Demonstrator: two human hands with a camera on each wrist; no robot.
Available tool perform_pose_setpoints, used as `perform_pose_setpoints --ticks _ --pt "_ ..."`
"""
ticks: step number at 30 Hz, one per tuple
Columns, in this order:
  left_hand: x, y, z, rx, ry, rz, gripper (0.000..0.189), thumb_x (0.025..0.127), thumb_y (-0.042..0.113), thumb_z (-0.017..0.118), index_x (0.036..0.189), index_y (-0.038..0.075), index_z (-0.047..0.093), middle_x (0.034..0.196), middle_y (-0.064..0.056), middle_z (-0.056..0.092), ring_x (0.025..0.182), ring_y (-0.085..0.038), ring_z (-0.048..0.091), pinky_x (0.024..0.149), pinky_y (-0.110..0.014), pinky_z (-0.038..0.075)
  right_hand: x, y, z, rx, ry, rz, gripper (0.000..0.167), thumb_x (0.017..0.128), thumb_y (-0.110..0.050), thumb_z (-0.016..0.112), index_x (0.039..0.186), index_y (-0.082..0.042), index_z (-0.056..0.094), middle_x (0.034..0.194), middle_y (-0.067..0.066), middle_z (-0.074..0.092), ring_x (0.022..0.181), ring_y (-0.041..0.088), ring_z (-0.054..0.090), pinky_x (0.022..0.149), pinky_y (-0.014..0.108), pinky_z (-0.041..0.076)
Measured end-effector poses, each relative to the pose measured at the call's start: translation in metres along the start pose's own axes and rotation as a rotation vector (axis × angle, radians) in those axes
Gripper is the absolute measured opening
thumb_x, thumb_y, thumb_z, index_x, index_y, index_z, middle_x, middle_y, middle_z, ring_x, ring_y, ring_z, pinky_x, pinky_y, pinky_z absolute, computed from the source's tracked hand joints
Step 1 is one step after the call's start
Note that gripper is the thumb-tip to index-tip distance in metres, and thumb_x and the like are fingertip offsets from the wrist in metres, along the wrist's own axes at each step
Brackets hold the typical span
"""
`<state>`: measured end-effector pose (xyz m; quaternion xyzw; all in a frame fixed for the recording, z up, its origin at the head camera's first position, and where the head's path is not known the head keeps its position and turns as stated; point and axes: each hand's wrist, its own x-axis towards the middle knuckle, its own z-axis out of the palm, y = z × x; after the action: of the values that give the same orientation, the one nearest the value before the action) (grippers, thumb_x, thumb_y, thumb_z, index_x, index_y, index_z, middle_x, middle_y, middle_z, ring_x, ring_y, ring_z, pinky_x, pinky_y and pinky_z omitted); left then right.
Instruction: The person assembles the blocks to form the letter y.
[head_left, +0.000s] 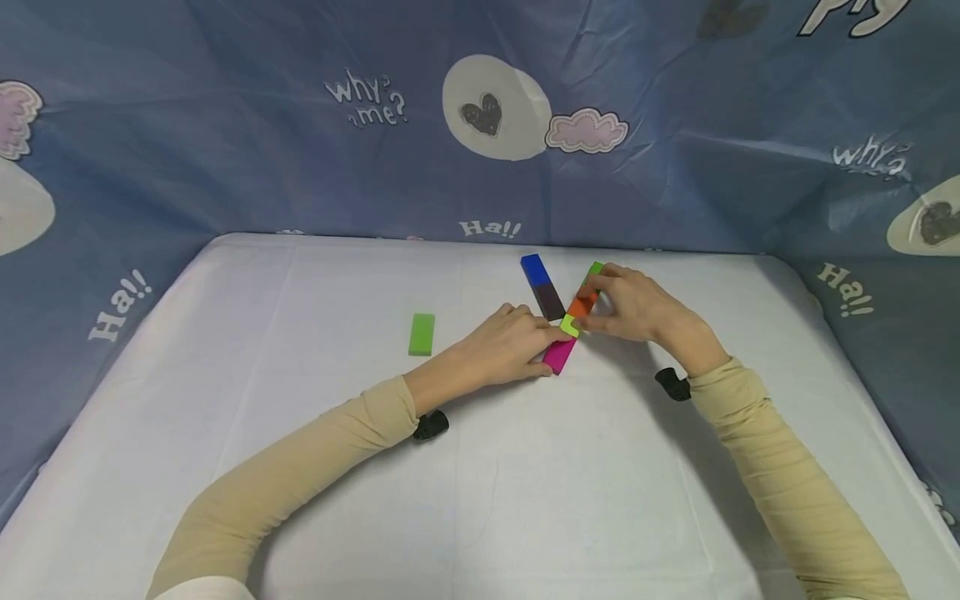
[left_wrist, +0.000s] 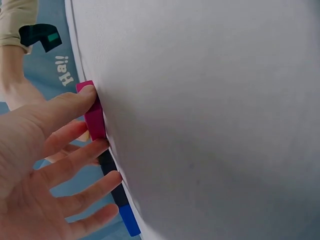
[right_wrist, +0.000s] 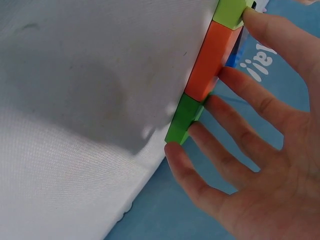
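Note:
Coloured blocks lie end to end on a white-covered table. In the head view, my left hand (head_left: 517,343) reaches in from the left. Its thumb touches the magenta block (left_wrist: 95,122), and the other fingers extend spread along the blocks. My right hand (head_left: 637,307) comes from the right. In the right wrist view its thumb touches the lime block (right_wrist: 231,12), while spread fingers rest along the orange block (right_wrist: 212,62) and the green block (right_wrist: 184,120). The blue block (head_left: 535,269) and dark brown block (head_left: 549,302) form a second arm, angled away from the orange one.
A separate light green block (head_left: 422,334) lies left of the joined blocks. The white cloth (head_left: 487,500) covers the table up to a blue printed curtain (head_left: 300,167) behind it. Black wrist cameras (head_left: 431,425) sit at both cuffs.

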<state>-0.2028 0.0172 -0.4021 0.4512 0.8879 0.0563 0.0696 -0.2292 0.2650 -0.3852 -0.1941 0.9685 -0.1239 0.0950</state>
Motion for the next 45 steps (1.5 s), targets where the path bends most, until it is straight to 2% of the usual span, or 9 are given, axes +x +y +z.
perform_pose_setpoints --ticks 7,14,21,27,37,45 --pt "-0.001 0.0 -0.001 -0.008 0.011 -0.008 0.057 0.102 0.043 0.075 0.153 0.024 0.061 0.139 -0.002 0.075 0.121 -0.029 0.067 0.112 -0.053 0.051 0.0 0.0 -0.002 -0.014 0.007 -0.003 0.044 0.094 -0.04 0.082 0.128 -0.013 0.074 0.126 0.014 0.067 0.119 0.042 0.066 0.108 0.064 0.051" --pt "-0.002 0.001 0.0 0.015 0.006 -0.014 0.058 0.101 0.043 0.075 0.154 0.025 0.059 0.133 -0.002 0.077 0.116 -0.028 0.069 0.106 -0.048 0.052 0.0 -0.001 -0.001 -0.01 -0.005 0.006 0.045 0.094 -0.043 0.081 0.128 -0.015 0.073 0.13 0.014 0.067 0.124 0.045 0.064 0.11 0.067 0.049" --pt "-0.003 0.001 0.002 -0.007 0.006 0.02 0.063 0.102 0.044 0.074 0.158 0.026 0.053 0.131 0.0 0.077 0.114 -0.027 0.069 0.109 -0.048 0.051 -0.006 0.002 0.003 -0.011 0.014 -0.007 0.039 0.095 -0.039 0.081 0.124 -0.013 0.075 0.124 0.013 0.068 0.112 0.037 0.066 0.102 0.059 0.054" --pt "-0.009 -0.001 0.003 -0.05 0.022 0.004 0.059 0.103 0.041 0.073 0.157 0.023 0.055 0.134 -0.002 0.077 0.119 -0.028 0.069 0.108 -0.048 0.052 -0.004 0.001 0.003 -0.005 0.023 -0.03 0.04 0.094 -0.039 0.082 0.123 -0.012 0.077 0.122 0.014 0.069 0.111 0.038 0.068 0.101 0.059 0.055" --pt "-0.011 -0.002 -0.001 -0.019 0.032 -0.003 0.052 0.104 0.039 0.073 0.152 0.023 0.062 0.136 -0.002 0.076 0.119 -0.029 0.069 0.105 -0.047 0.053 0.001 -0.002 -0.003 -0.027 0.018 -0.022 0.044 0.094 -0.039 0.082 0.127 -0.01 0.075 0.123 0.014 0.067 0.107 0.035 0.066 0.098 0.057 0.055" --pt "-0.016 -0.004 -0.002 -0.056 0.037 -0.003 0.064 0.105 0.038 0.071 0.163 0.03 0.045 0.139 -0.005 0.074 0.125 -0.032 0.07 0.112 -0.051 0.053 0.0 -0.002 -0.002 -0.011 0.0 -0.009 0.043 0.093 -0.038 0.082 0.126 -0.011 0.076 0.125 0.015 0.068 0.115 0.04 0.067 0.105 0.061 0.053"
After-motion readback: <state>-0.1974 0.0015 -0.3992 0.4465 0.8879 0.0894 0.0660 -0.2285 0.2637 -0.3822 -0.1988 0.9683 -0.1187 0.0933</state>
